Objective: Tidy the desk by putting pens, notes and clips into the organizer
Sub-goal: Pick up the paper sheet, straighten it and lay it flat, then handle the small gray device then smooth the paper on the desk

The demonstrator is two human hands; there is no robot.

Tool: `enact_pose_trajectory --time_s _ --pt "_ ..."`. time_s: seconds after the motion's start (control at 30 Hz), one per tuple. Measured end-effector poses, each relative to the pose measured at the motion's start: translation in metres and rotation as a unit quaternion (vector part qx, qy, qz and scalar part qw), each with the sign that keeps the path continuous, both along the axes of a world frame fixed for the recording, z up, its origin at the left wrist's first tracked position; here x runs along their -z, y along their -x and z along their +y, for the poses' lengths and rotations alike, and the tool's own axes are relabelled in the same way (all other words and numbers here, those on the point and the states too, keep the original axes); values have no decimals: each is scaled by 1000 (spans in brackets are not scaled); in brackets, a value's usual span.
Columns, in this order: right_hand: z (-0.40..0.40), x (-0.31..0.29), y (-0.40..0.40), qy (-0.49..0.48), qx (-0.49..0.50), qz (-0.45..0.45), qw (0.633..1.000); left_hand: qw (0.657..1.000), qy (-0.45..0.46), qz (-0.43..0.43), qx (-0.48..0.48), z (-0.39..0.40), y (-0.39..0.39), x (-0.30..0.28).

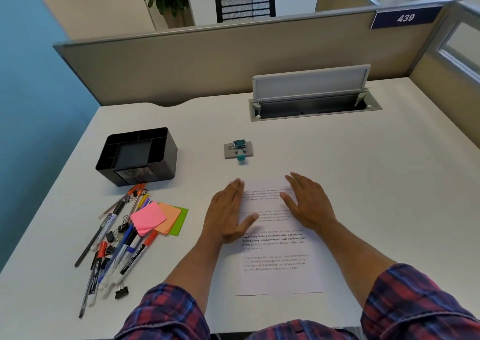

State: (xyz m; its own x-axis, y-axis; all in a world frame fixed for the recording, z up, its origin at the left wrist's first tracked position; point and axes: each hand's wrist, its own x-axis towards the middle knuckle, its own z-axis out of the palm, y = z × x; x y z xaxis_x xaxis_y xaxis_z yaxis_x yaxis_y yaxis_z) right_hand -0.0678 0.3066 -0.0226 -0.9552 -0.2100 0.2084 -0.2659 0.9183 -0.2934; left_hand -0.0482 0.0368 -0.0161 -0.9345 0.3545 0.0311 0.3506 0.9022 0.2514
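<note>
A black organizer (166,155) with several compartments stands on the white desk at the left. In front of it lies a heap of pens and markers (114,251) mixed with black binder clips (121,292). Pink (148,217), orange and green sticky notes overlap beside the heap. A printed sheet of paper (275,256) lies in the middle of the desk. My left hand (228,212) rests flat on its left edge with fingers straight. My right hand (307,202) lies flat on its upper right part. Neither hand holds anything.
A small grey stamp-like block with a teal part (238,149) sits beyond the paper. An open cable hatch (314,106) is set into the desk at the back right. A beige partition (207,62) bounds the far edge.
</note>
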Motion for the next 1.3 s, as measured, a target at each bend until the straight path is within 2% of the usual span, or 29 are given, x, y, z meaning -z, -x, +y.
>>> enact_pose_trajectory --time_s 0.2,0.37,0.6,0.77,1.1,1.3 --pt "-32 -12 49 24 25 76 997 984 -94 1 -148 1 52 -12" --pt "-63 -18 81 17 32 60 998 973 -137 -4 -184 2 89 -14" --pt "-111 -21 116 30 11 28 999 941 -245 -25 -233 6 131 -7" --pt "-135 -25 137 43 45 5 998 939 -258 -64 -220 -4 158 0" --pt "-145 -15 151 -38 71 5 997 936 -220 -160 -223 -22 186 -1" --pt "-152 -16 156 -54 53 -1 997 915 -266 -183 -241 -24 186 0"
